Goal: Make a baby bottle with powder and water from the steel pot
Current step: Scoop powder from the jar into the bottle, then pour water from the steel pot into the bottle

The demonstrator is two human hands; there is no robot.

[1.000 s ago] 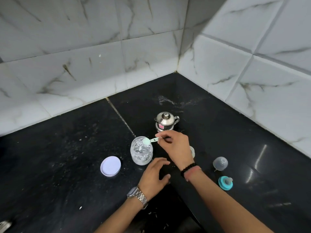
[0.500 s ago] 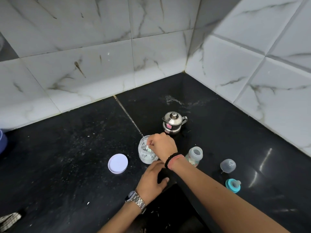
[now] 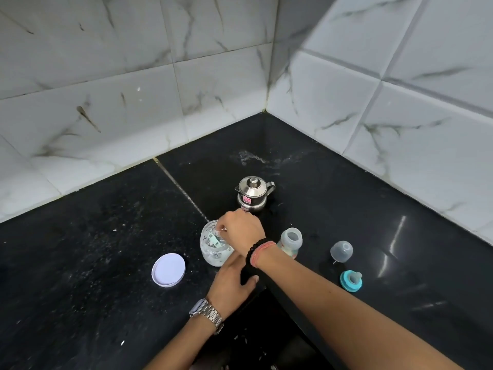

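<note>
While the right hand (image 3: 241, 231) is down over the mouth of the clear powder jar (image 3: 214, 245), pinching the little teal scoop (image 3: 214, 241) inside it, the left hand (image 3: 231, 283) sits on the black counter (image 3: 93, 263) just in front of the jar, fingers relaxed and holding nothing as far as I can tell. The open baby bottle (image 3: 290, 241) stands upright just to the right of the right wrist, so the scoop only needs a short swing rightward, and the right hand is clearly the nearer one. The steel pot (image 3: 253, 193) is further back, lid on, behind both. The jar's white lid (image 3: 168, 269) lies to the left; the clear cap (image 3: 341, 251) and teal nipple ring (image 3: 351, 280) are off to the right.

Hard to say whether the scoop has powder in it, since the fingers cover it. The wrist hides the bottle's lower left side too.
</note>
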